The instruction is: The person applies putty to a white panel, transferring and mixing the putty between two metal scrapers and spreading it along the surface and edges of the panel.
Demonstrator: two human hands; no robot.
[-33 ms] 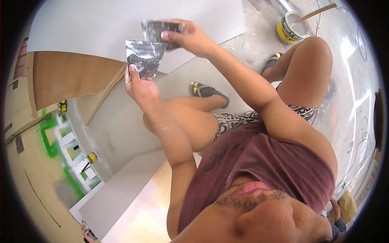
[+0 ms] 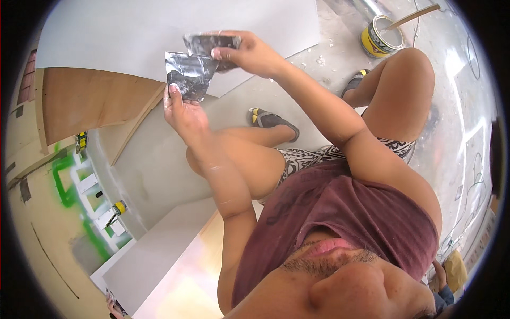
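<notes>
My left hand (image 2: 186,114) grips a thin, glossy black putty spreader (image 2: 190,80), roughly square and smeared with pale putty. The thumb lies on its face and the fingers are mostly behind it. Just to the right and farther away, my right hand (image 2: 252,53) pinches a second dark putty spreader (image 2: 207,41), also streaked with white. The two spreaders overlap near the left one's upper right corner; whether they touch there I cannot tell. Beyond both hands lies a large pale grey panel (image 2: 117,40).
A yellow and black can (image 2: 375,47) with a wooden stick (image 2: 411,17) stands at the far right. A brown wooden board (image 2: 95,103) is at left. White scraps litter the floor (image 2: 154,170). Another pale panel (image 2: 154,239) lies near left, with another person's hand (image 2: 113,305) beside it.
My right hand and its spreader have come slightly nearer, down toward the left spreader. My left hand has hardly moved.
</notes>
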